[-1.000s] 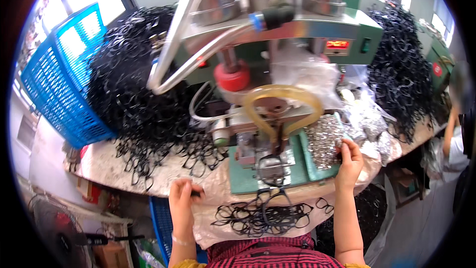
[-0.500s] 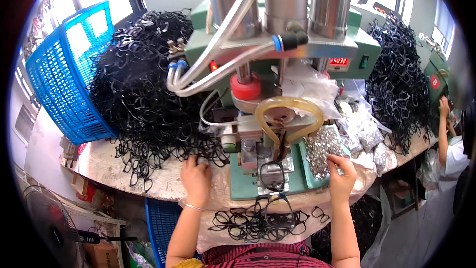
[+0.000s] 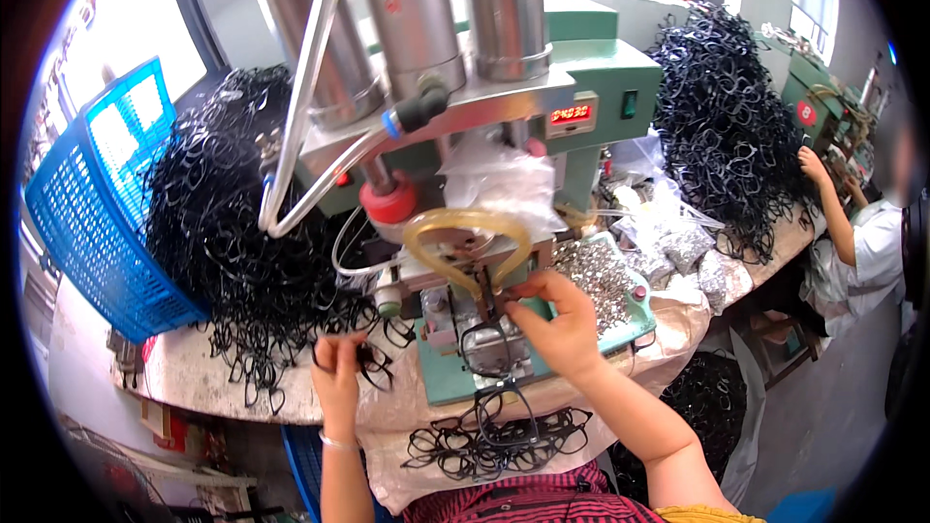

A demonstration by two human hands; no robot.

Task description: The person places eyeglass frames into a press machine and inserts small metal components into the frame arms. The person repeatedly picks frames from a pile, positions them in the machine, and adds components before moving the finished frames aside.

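My left hand (image 3: 337, 378) is closed on a black eyeglass frame (image 3: 376, 365), at the near edge of the large pile of frames. My right hand (image 3: 564, 324) reaches in at the press, thumb and fingers pinched together beside the dark tool tip under the yellow tube loop (image 3: 463, 218). Anything between those fingertips is hidden or too small to name. Just below them, a black eyeglass frame (image 3: 487, 373) sits at the press fixture, one rim over the metal block and the other hanging toward me. Behind my right hand lies a tray of small metal parts (image 3: 605, 291).
The green press (image 3: 601, 77) carries steel cylinders and clear hoses. Tangled black frames (image 3: 242, 232) heap up at left, beside a blue basket (image 3: 107, 203); another heap (image 3: 727, 126) stands at right. More frames (image 3: 494, 446) lie on my lap cloth. Another person (image 3: 852, 242) works at far right.
My right hand has left the tray of metal parts and come to the press's tool tip. My left hand now has a frame drawn toward me. The whole view has shifted.
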